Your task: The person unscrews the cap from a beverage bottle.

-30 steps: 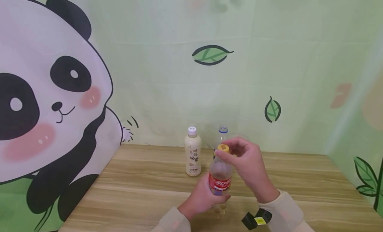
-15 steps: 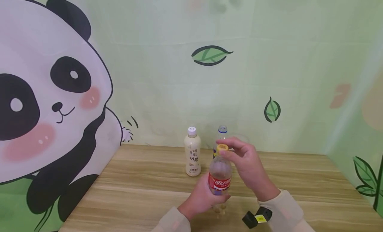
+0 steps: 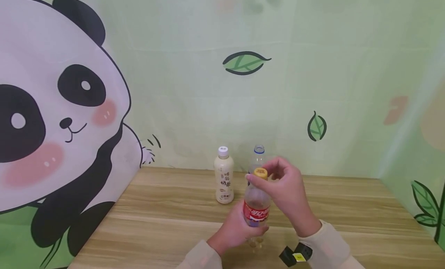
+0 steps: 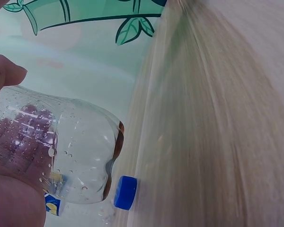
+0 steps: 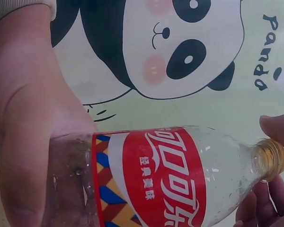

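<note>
My left hand (image 3: 233,227) grips the lower body of a clear Coca-Cola bottle (image 3: 256,213) with a red label, held up above the table and slightly tilted. At the bottle's top, the thumb and fingers of my right hand (image 3: 287,190) are around the yellow cap (image 3: 260,173), which sits on the neck. In the right wrist view, the cap (image 5: 277,160) lies between thumb and fingertips. Through the clear plastic in the left wrist view, the left fingers (image 4: 26,137) show wrapped round the bottle.
Behind stand a milk tea bottle (image 3: 224,180) with a white cap and an uncapped clear bottle (image 3: 259,155) with a blue neck ring, partly hidden by my right hand. A blue cap (image 4: 125,192) lies on the wooden table (image 3: 167,207). A printed panda curtain (image 3: 187,87) hangs behind.
My right hand has turned back and forth at the yellow cap, its thumb and fingers shifting round it. The left hand and the Coca-Cola bottle have stayed almost in place.
</note>
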The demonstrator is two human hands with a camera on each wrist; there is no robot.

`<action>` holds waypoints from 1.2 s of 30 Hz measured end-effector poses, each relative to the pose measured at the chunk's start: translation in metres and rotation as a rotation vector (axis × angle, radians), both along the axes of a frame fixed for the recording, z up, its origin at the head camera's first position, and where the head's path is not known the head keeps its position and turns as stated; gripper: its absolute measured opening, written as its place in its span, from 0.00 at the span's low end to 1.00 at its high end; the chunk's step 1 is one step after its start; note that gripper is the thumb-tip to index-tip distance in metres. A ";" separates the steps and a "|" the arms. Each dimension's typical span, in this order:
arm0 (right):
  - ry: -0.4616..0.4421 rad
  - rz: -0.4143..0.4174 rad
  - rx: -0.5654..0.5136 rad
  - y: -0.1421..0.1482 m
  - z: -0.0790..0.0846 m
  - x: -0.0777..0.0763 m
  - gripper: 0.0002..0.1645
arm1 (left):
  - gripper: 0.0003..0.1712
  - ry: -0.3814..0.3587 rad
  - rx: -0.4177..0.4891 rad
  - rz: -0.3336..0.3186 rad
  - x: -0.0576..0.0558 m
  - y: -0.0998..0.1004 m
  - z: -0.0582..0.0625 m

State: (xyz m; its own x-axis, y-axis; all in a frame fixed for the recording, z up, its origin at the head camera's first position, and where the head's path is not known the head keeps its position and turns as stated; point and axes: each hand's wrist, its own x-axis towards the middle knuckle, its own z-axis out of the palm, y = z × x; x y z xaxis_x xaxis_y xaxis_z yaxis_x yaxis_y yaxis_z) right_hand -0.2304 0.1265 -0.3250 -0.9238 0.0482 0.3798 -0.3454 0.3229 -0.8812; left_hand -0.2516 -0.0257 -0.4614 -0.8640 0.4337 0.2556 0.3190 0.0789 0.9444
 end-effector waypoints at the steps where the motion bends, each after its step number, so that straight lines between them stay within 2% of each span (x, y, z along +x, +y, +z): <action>1: 0.002 -0.005 0.003 0.000 0.000 0.000 0.24 | 0.37 -0.003 -0.001 -0.002 0.000 0.000 0.000; 6: 0.010 0.001 0.018 0.002 0.001 0.000 0.21 | 0.37 -0.026 -0.005 -0.013 0.000 0.000 0.003; 13: 0.006 0.052 -0.015 0.005 0.000 -0.002 0.21 | 0.36 -0.029 -0.014 -0.005 -0.001 0.000 0.003; 24: 0.005 0.207 -0.115 0.008 -0.001 -0.001 0.17 | 0.36 -0.026 -0.005 -0.012 -0.002 0.001 0.004; 31: 0.016 0.307 -0.108 0.010 -0.003 -0.004 0.20 | 0.35 -0.003 -0.005 -0.004 0.000 0.001 0.005; 34: 0.010 0.298 -0.100 0.010 -0.003 -0.003 0.22 | 0.35 0.005 -0.004 -0.001 0.000 0.001 0.005; 36: 0.005 0.262 -0.098 0.008 -0.002 -0.002 0.24 | 0.35 0.007 0.002 -0.007 0.001 0.001 0.005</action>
State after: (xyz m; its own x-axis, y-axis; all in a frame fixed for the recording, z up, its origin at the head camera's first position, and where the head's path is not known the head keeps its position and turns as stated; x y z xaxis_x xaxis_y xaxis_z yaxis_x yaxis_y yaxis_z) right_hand -0.2329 0.1347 -0.3266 -0.9078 -0.1556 0.3895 -0.4101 0.1347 -0.9020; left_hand -0.2507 -0.0246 -0.4562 -0.8592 0.4389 0.2628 0.3265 0.0750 0.9422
